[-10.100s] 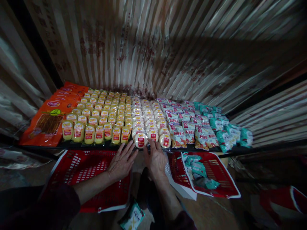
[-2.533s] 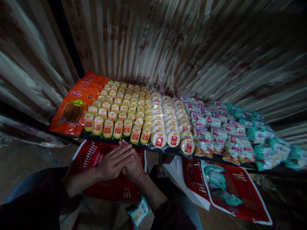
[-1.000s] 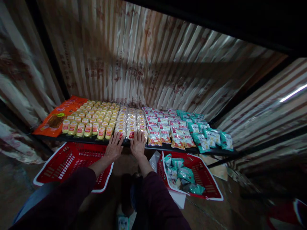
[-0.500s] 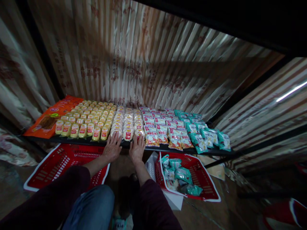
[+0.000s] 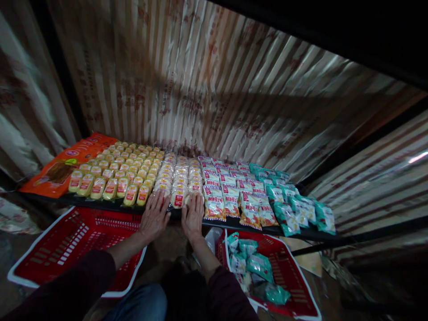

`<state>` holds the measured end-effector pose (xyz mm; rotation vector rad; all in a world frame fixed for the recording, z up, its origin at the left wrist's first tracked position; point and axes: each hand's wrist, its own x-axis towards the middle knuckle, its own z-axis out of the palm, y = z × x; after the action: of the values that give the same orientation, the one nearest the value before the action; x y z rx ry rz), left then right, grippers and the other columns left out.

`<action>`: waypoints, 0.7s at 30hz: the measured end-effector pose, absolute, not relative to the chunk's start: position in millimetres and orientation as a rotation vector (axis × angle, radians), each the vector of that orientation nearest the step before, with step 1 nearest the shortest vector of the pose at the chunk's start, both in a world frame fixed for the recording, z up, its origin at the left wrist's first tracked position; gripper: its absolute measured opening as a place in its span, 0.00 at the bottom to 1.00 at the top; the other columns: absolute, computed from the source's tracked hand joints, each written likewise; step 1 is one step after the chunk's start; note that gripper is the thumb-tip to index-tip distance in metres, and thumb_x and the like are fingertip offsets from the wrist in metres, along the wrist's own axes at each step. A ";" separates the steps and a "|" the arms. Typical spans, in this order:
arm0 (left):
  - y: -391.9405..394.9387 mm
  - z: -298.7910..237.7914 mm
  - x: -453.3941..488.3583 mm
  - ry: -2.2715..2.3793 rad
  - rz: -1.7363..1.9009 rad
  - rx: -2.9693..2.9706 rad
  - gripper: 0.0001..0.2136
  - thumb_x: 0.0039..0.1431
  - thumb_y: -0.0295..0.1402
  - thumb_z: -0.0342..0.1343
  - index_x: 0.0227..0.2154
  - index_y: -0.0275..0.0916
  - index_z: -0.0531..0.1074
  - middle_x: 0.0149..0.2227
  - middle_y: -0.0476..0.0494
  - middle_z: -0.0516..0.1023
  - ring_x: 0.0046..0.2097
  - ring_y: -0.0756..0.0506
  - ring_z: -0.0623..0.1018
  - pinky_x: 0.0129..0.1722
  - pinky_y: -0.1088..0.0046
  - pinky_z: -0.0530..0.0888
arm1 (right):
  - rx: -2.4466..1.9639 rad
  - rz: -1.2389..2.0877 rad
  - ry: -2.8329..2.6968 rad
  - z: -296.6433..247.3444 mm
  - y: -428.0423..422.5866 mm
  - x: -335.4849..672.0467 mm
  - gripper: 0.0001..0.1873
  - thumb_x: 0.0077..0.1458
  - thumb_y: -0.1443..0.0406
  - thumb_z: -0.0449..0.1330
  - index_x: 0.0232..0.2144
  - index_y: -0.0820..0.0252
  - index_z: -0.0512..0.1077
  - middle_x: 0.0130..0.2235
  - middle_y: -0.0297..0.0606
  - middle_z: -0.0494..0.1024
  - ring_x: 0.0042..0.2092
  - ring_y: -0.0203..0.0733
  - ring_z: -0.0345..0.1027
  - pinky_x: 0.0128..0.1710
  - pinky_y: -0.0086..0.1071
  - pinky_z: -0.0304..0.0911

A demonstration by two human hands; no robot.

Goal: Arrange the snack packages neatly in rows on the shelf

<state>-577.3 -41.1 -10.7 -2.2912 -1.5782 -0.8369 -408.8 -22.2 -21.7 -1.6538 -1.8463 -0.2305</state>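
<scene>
A dark shelf (image 5: pixel 100 204) carries rows of small packed snacks. My left hand (image 5: pixel 154 216) lies flat with fingers spread on the front edge, touching the front pale round cake packs (image 5: pixel 179 180). My right hand (image 5: pixel 193 214) lies flat beside it, fingers stretched onto the same front row. Neither hand holds anything. Yellow wrapped cakes (image 5: pixel 113 176) fill the rows to the left. Red and white snack bags (image 5: pixel 230 194) and teal bags (image 5: pixel 290 205) lie to the right.
Large orange packets (image 5: pixel 56 167) lie at the shelf's left end. A red basket (image 5: pixel 67 243) sits on the floor below left, and another red basket (image 5: pixel 294 276) with teal bags sits below right. Striped corrugated panels back the shelf.
Ten seconds ago my hands were at the same front row; 2.5 s ago they were clasped together below the shelf. Since then they spread flat on the shelf edge, and the view shifted slightly.
</scene>
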 end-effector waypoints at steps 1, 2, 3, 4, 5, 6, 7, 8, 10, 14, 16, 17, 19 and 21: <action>-39.8 -10.7 -577.6 -1.576 -0.838 -2.278 0.25 0.62 0.34 0.48 0.61 0.32 0.59 0.66 0.29 0.52 0.68 0.35 0.46 0.64 0.49 0.50 | -1.642 -0.243 -1.870 -20.1 -19.7 -406.9 0.29 0.65 0.60 0.43 0.63 0.71 0.54 0.66 0.57 0.52 0.68 0.54 0.35 0.62 0.52 0.47; -38.2 -11.3 -578.3 -1.578 -0.835 -2.268 0.25 0.62 0.34 0.47 0.61 0.32 0.59 0.66 0.30 0.52 0.68 0.35 0.45 0.64 0.49 0.50 | -1.632 -0.256 -1.895 -18.4 -17.0 -405.0 0.28 0.65 0.60 0.43 0.63 0.69 0.55 0.66 0.55 0.52 0.68 0.54 0.36 0.62 0.53 0.47; -36.6 -12.5 -579.3 -1.583 -0.829 -2.258 0.25 0.62 0.33 0.47 0.62 0.33 0.58 0.66 0.30 0.51 0.68 0.34 0.45 0.64 0.48 0.51 | -1.623 -0.268 -1.918 -16.8 -14.1 -403.0 0.27 0.65 0.61 0.43 0.63 0.68 0.56 0.66 0.54 0.52 0.68 0.54 0.36 0.62 0.54 0.47; -34.9 -14.0 -580.4 -1.589 -0.820 -2.252 0.25 0.62 0.33 0.47 0.62 0.33 0.58 0.67 0.31 0.50 0.68 0.34 0.45 0.64 0.48 0.51 | -1.616 -0.278 -1.936 -15.3 -11.2 -400.9 0.27 0.65 0.61 0.43 0.63 0.66 0.56 0.66 0.53 0.52 0.68 0.54 0.37 0.62 0.54 0.46; -33.3 -15.5 -581.6 -1.594 -0.810 -2.251 0.26 0.62 0.33 0.47 0.63 0.33 0.57 0.67 0.31 0.49 0.68 0.34 0.44 0.64 0.48 0.51 | -1.608 -0.285 -1.952 -14.3 -8.4 -398.5 0.26 0.65 0.61 0.43 0.63 0.65 0.56 0.66 0.52 0.52 0.68 0.54 0.37 0.62 0.54 0.46; -31.7 -16.8 -582.8 -1.594 -0.801 -2.256 0.26 0.62 0.33 0.47 0.63 0.34 0.56 0.67 0.32 0.48 0.68 0.34 0.44 0.64 0.48 0.51 | -1.599 -0.289 -1.968 -13.6 -5.8 -395.9 0.26 0.65 0.61 0.43 0.63 0.64 0.56 0.66 0.51 0.52 0.68 0.54 0.37 0.62 0.54 0.46; -30.2 -17.6 -583.8 -1.592 -0.792 -2.263 0.27 0.62 0.33 0.47 0.64 0.34 0.54 0.67 0.32 0.47 0.68 0.34 0.45 0.64 0.49 0.51 | -1.586 -0.292 -1.984 -13.4 -3.6 -393.1 0.26 0.65 0.62 0.43 0.63 0.64 0.55 0.66 0.51 0.52 0.68 0.53 0.37 0.62 0.54 0.46; -28.7 -17.6 -584.5 -1.588 -0.786 -2.272 0.27 0.62 0.34 0.47 0.64 0.34 0.53 0.68 0.33 0.47 0.68 0.34 0.45 0.64 0.49 0.51 | -1.572 -0.292 -2.006 -13.4 -1.7 -390.3 0.27 0.65 0.62 0.44 0.64 0.63 0.55 0.66 0.51 0.52 0.68 0.53 0.37 0.62 0.54 0.46; -25.1 -15.5 -584.8 -1.593 -0.785 -2.282 0.28 0.63 0.34 0.47 0.64 0.34 0.52 0.68 0.33 0.46 0.68 0.34 0.45 0.64 0.49 0.51 | -1.545 -0.284 -2.051 -14.0 1.0 -385.4 0.27 0.65 0.62 0.45 0.64 0.63 0.54 0.66 0.51 0.53 0.68 0.52 0.37 0.62 0.53 0.46; -16.5 -6.0 -579.4 -1.657 -0.834 -2.242 0.27 0.63 0.34 0.46 0.64 0.32 0.53 0.67 0.32 0.48 0.68 0.35 0.44 0.64 0.49 0.51 | -1.538 -0.283 -2.070 -16.0 6.6 -380.5 0.29 0.65 0.61 0.46 0.64 0.67 0.53 0.66 0.53 0.54 0.68 0.52 0.37 0.62 0.51 0.49; -14.2 -1.7 -574.5 -1.645 -0.857 -2.254 0.25 0.63 0.33 0.46 0.63 0.33 0.56 0.67 0.32 0.49 0.68 0.36 0.45 0.64 0.50 0.51 | -1.534 -0.302 -2.067 -16.8 11.1 -379.8 0.30 0.65 0.60 0.47 0.64 0.68 0.51 0.66 0.54 0.54 0.69 0.51 0.36 0.62 0.51 0.50; -14.3 -0.2 -572.1 -1.652 -0.868 -2.260 0.25 0.63 0.34 0.46 0.63 0.34 0.56 0.67 0.33 0.49 0.68 0.36 0.45 0.64 0.50 0.50 | -1.524 -0.314 -2.065 -16.9 13.7 -379.7 0.30 0.65 0.59 0.47 0.64 0.68 0.51 0.66 0.54 0.54 0.69 0.51 0.36 0.62 0.52 0.50; -16.7 1.4 -567.9 -1.645 -0.892 -2.271 0.25 0.63 0.35 0.48 0.62 0.36 0.57 0.67 0.35 0.49 0.68 0.36 0.45 0.65 0.50 0.49 | -1.496 -0.339 -2.049 -16.6 19.1 -379.9 0.30 0.65 0.58 0.47 0.64 0.68 0.52 0.65 0.55 0.54 0.68 0.52 0.37 0.61 0.54 0.51; -20.8 0.6 -564.9 -1.645 -0.913 -2.257 0.25 0.63 0.36 0.48 0.62 0.36 0.58 0.68 0.36 0.48 0.68 0.36 0.45 0.65 0.50 0.49 | -1.473 -0.340 -2.044 -15.4 24.2 -380.3 0.28 0.65 0.59 0.46 0.62 0.69 0.56 0.64 0.57 0.58 0.68 0.53 0.40 0.60 0.54 0.52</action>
<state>-564.9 -20.8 0.6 -2.2569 -1.6447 -0.9133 -380.3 24.2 -15.4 -1.4729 -2.0445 -0.3402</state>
